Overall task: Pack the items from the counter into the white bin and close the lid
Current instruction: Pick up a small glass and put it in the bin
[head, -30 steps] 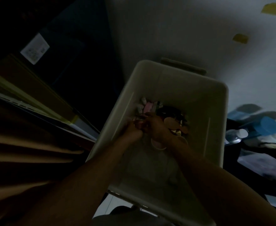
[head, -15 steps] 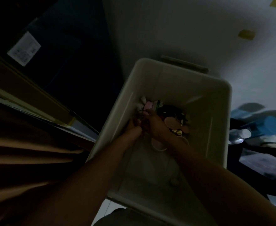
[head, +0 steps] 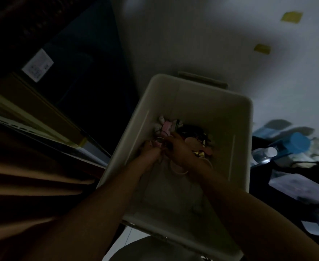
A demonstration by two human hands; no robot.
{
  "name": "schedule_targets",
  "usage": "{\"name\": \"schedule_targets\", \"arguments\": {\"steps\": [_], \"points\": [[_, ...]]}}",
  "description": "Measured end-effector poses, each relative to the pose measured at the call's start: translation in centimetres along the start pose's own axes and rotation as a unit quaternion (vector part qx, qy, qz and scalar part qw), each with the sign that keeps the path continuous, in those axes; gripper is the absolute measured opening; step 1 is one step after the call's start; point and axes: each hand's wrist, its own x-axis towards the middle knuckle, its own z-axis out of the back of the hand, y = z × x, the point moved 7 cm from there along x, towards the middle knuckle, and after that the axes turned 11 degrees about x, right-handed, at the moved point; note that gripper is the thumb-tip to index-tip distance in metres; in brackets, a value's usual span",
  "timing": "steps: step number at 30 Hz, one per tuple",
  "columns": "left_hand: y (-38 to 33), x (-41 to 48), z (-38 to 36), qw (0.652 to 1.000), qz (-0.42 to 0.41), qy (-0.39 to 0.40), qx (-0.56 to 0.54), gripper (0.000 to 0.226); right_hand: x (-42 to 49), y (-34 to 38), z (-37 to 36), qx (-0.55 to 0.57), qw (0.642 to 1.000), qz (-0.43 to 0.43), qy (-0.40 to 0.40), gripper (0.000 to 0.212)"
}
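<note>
Deep inside the open white plastic bin (head: 202, 102), the left hand (head: 151, 154) and the right hand (head: 180, 150) meet over the heap of small pink and black items (head: 188, 129), probably to settle them low; their fingers (head: 166, 141) curl close together; whether they pinch anything, I cannot tell.

A dim, lived-in room of a home, by the look of it: plain pale wall (head: 192, 44) with yellow sticky notes (head: 291, 16), tan curtain folds (head: 32, 176) — and a cluttered dark surface (head: 286, 208) holding a plastic bottle (head: 264, 154).
</note>
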Motion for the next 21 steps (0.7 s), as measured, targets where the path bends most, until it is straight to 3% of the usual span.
{"name": "schedule_targets", "arguments": {"steps": [4,8,10,14,19,21], "points": [[0.3,0.3,0.1,1.0,-0.02,0.0,0.006,0.051,-1.5,0.1,0.9,-0.007,1.0,-0.029,-0.004,0.042],[2.5,3.4,0.0,1.0,-0.016,-0.008,0.013,0.079,-3.5,0.5,2.5,-0.034,0.998,-0.043,-0.012,0.039],[0.3,0.7,0.3,0.999,-0.031,-0.019,0.016,0.073,-4.7,1.6,3.3,-0.042,0.998,-0.032,-0.024,0.038],[-5.2,-7.0,0.6,0.992,-0.12,-0.031,0.032,0.026,-6.5,1.3,4.8,-0.007,0.999,-0.018,-0.044,0.04],[-7.8,-11.0,-1.3,0.981,-0.191,0.023,-0.009,0.053,-10.8,4.1,8.8,0.038,0.992,0.0,-0.119,0.04],[-8.7,-12.1,-2.0,0.98,-0.196,0.037,-0.024,0.048,-12.4,4.6,10.1,0.06,0.988,0.009,-0.14,0.04]]}}
